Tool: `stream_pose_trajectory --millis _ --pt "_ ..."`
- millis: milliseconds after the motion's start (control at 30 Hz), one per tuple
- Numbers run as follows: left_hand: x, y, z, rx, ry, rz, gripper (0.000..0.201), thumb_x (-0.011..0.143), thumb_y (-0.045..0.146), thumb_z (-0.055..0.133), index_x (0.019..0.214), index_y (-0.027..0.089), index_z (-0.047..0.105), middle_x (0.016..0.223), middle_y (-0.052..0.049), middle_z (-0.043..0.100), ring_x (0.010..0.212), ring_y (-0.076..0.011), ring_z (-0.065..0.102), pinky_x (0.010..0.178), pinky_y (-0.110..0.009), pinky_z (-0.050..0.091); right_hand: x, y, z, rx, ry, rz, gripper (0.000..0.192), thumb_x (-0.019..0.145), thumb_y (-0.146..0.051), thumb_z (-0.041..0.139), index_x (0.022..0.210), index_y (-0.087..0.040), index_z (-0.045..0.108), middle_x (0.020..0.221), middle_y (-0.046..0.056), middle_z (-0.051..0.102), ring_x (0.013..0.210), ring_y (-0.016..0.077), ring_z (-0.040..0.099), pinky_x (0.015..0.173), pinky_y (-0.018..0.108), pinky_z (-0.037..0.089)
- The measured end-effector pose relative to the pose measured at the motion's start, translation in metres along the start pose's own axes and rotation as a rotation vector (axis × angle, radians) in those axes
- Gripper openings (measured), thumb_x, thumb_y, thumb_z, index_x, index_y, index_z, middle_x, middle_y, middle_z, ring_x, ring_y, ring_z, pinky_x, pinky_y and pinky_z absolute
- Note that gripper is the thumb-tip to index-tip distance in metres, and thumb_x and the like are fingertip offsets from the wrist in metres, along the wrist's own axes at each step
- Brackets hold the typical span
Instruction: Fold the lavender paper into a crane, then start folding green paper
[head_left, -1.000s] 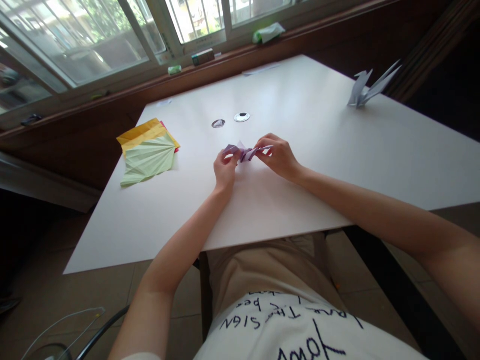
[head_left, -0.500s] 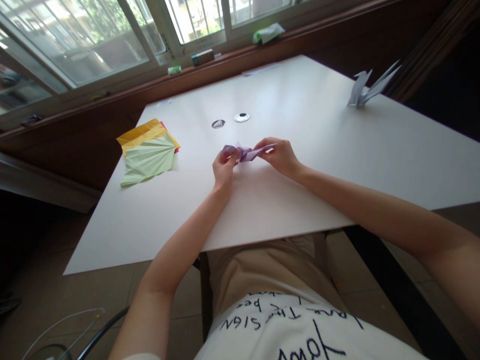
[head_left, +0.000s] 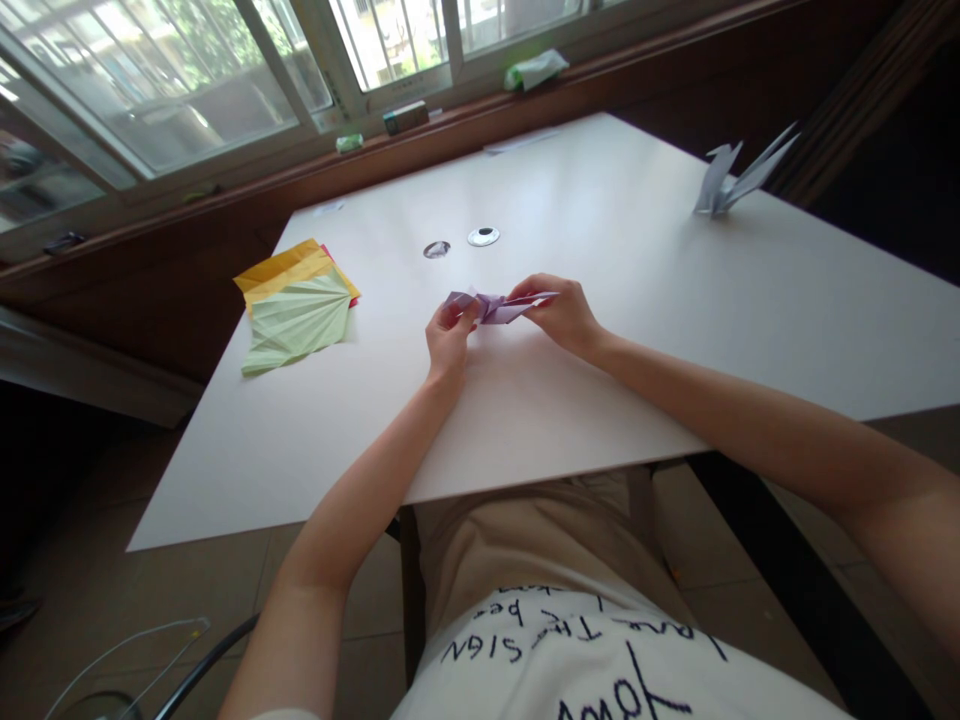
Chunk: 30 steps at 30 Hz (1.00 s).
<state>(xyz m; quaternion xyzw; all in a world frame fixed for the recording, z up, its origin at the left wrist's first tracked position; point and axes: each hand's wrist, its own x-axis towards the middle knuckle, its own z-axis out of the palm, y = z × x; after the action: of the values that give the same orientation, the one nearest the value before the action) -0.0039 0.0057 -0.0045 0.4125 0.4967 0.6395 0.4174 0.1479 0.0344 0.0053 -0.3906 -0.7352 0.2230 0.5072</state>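
A small purple folded paper figure [head_left: 496, 305] is held just above the white table [head_left: 600, 380], near its middle. My left hand [head_left: 448, 340] pinches the figure's left end between thumb and fingers. My right hand [head_left: 561, 312] pinches its right end, where a thin flap sticks out flat to the right. Both forearms reach in from the near edge of the table.
A stack of yellow, red and pale green creased paper [head_left: 298, 305] lies at the table's left. A finished white paper crane [head_left: 731, 178] stands at the far right. Two small round holes [head_left: 484, 237] sit beyond my hands. Small items line the window sill [head_left: 405, 116].
My right hand has drawn the paper's right flap outward, and it now lies flatter and longer. My left hand has stayed put.
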Motion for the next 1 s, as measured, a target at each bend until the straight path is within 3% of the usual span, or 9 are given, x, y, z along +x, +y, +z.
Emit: stream_pose_trajectory --millis 433,767,1000 --pt "-0.0010 0.0018 0.0006 -0.013 0.009 -0.003 0.018 0.067 0.032 0.065 0.080 0.020 0.061 0.090 -0.002 0.064 0.085 -0.0158 0.059 0.073 -0.028 0.045 0.0017 0.0029 0.0016 0.045 0.012 0.047 0.010 0.068 -0.028 0.065 0.070 -0.018 0.065 0.073 0.002 0.067 0.069 0.0156 0.061 0.065 0.031 0.050" --pt "0.0004 -0.0017 -0.0011 0.085 -0.077 0.112 0.019 0.067 0.035 0.065 0.076 0.020 0.060 0.080 -0.002 0.065 0.079 -0.0155 0.059 0.069 -0.026 0.043 0.0016 0.0031 0.0000 0.149 -0.080 0.073 0.011 0.068 -0.025 0.064 0.074 -0.015 0.064 0.075 0.003 0.066 0.072 0.0151 0.061 0.066 0.030 0.048" --pt "-0.0003 -0.0003 -0.0006 0.078 -0.045 0.077 0.017 0.070 0.034 0.063 0.078 0.019 0.059 0.079 -0.002 0.064 0.078 -0.0153 0.058 0.067 -0.027 0.042 0.0023 0.0029 0.0019 0.161 -0.042 0.079 0.007 0.070 -0.022 0.061 0.071 -0.015 0.063 0.071 0.001 0.065 0.068 0.0142 0.060 0.063 0.027 0.046"
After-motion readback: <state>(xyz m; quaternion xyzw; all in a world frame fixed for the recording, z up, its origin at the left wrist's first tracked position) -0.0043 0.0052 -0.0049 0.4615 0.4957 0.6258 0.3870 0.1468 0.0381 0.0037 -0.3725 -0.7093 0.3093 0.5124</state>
